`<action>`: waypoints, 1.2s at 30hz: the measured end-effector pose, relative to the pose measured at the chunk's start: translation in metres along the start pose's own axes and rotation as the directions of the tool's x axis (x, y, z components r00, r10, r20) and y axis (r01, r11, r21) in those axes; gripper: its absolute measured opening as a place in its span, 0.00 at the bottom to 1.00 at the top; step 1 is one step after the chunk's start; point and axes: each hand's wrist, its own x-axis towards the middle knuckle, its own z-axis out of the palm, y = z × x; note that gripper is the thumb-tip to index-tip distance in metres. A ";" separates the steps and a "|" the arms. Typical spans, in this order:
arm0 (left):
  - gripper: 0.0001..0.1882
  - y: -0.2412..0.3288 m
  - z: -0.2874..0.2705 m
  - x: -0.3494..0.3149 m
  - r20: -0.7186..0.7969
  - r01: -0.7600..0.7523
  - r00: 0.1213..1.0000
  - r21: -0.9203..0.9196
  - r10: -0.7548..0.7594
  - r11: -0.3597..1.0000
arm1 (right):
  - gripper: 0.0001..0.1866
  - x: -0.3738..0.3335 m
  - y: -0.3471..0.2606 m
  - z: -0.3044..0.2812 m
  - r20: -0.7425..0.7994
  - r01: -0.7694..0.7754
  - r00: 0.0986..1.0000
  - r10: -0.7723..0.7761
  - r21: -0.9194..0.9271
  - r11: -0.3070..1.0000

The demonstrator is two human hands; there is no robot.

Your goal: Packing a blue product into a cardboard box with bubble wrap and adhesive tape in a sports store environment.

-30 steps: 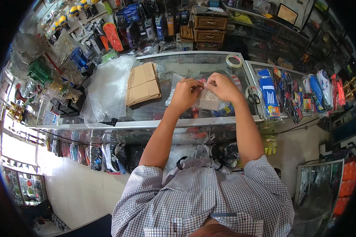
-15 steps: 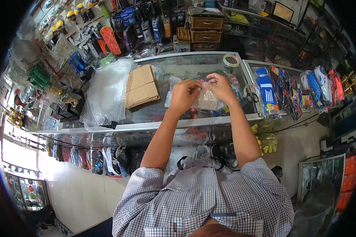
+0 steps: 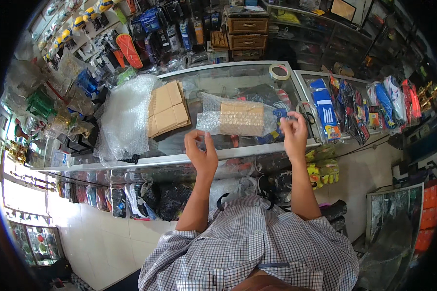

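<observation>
A small brown cardboard box (image 3: 234,111) lies on the glass counter with bubble wrap (image 3: 210,118) around it; loose ends of the wrap spread left and right. My left hand (image 3: 202,154) hovers over the counter's front edge, beside the wrap's lower left corner, fingers curved but apart and holding nothing. At the wrap's right end is my right hand (image 3: 295,137), loosely curled, thumb and fingers apart. Its fingertips are close to the plastic, and whether they touch it is unclear. Just past it are black-bladed scissors (image 3: 308,114), partly hidden by that hand.
Flat brown cardboard pieces (image 3: 167,110) sit stacked left of the box, beside a large bubble wrap sheet (image 3: 126,114). A tape roll (image 3: 279,72) lies near the counter's far right corner. Packaged blue socks (image 3: 324,107) and other packets cover the right counter. Trophies (image 3: 40,104) stand at left.
Both hands have drawn apart from above the box, the left toward the front edge and the right to the wrap's end. The wrapped box now shows fully, its wrap spread wider.
</observation>
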 end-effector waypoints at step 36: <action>0.47 -0.043 0.046 0.061 0.508 0.506 0.803 -0.304 -0.312 0.807 | 0.56 -0.010 0.021 0.023 0.198 -0.218 0.968 0.157 0.339 0.915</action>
